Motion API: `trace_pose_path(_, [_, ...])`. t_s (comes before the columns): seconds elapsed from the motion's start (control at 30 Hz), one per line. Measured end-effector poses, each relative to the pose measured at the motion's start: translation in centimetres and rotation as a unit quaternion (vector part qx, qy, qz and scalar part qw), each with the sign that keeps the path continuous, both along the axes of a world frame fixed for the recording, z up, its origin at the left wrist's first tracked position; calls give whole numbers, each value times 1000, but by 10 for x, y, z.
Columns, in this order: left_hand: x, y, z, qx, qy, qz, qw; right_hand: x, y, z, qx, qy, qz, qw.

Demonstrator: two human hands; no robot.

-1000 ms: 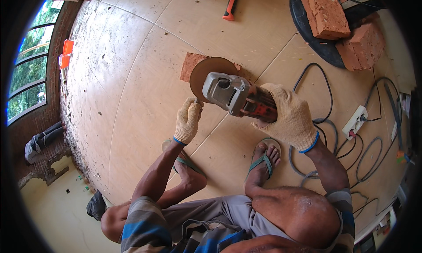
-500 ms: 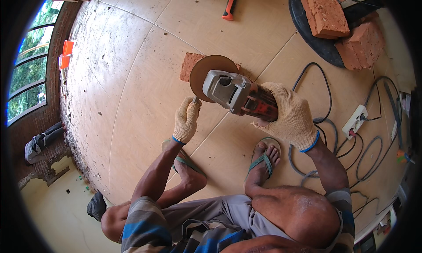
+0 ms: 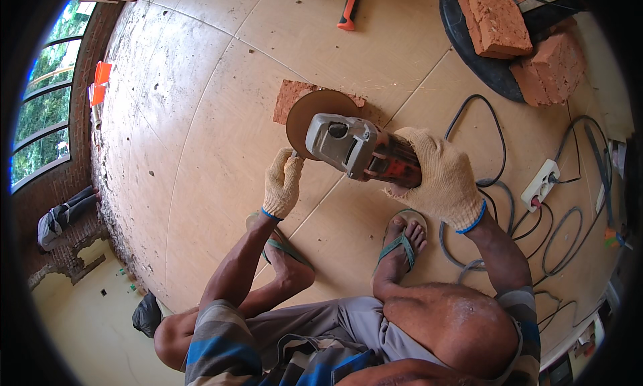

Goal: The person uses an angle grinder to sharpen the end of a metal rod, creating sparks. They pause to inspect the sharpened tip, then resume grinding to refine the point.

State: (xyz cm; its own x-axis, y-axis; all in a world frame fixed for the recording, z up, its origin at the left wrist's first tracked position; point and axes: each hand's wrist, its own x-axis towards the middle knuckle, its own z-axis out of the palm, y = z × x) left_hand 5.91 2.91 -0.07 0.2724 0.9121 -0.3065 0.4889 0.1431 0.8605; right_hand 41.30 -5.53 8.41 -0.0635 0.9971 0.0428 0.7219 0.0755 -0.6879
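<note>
My right hand (image 3: pixel 442 178), in a knitted cream glove with a blue cuff, is closed round the body of a red and grey angle grinder (image 3: pixel 345 145). Its large brown disc (image 3: pixel 303 121) overlaps a red brick (image 3: pixel 288 99) lying on the floor; from above I cannot tell whether they touch. My left hand (image 3: pixel 282 185), gloved likewise, pinches a small grey metal piece (image 3: pixel 295 154) at the disc's near left edge. Most of that piece is hidden by the fingers and disc. Faint sparks (image 3: pixel 385 88) streak off to the right beyond the disc.
Red bricks (image 3: pixel 492 21) rest on a black round base (image 3: pixel 462 47) at the far right. Looped cables (image 3: pixel 499 151) and a white power strip (image 3: pixel 541 185) lie right of my feet. An orange-and-black-handled tool (image 3: pixel 348 11) is on the tiled floor ahead.
The grinder has shifted slightly left and nearer to me, its disc now lower over the metal piece. Sparks show to the right of the disc. My left hand has hardly moved.
</note>
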Motion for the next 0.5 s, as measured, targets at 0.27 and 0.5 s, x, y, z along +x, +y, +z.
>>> trace_pose_path(0.27, [-2, 1, -1, 9, 22, -12, 1000, -1, 1, -2, -12, 9, -5, 1000])
trace_pose_path(0.5, [-2, 0, -1, 32, 21, -10, 999, -3, -1, -2, -6, 5, 3, 1000])
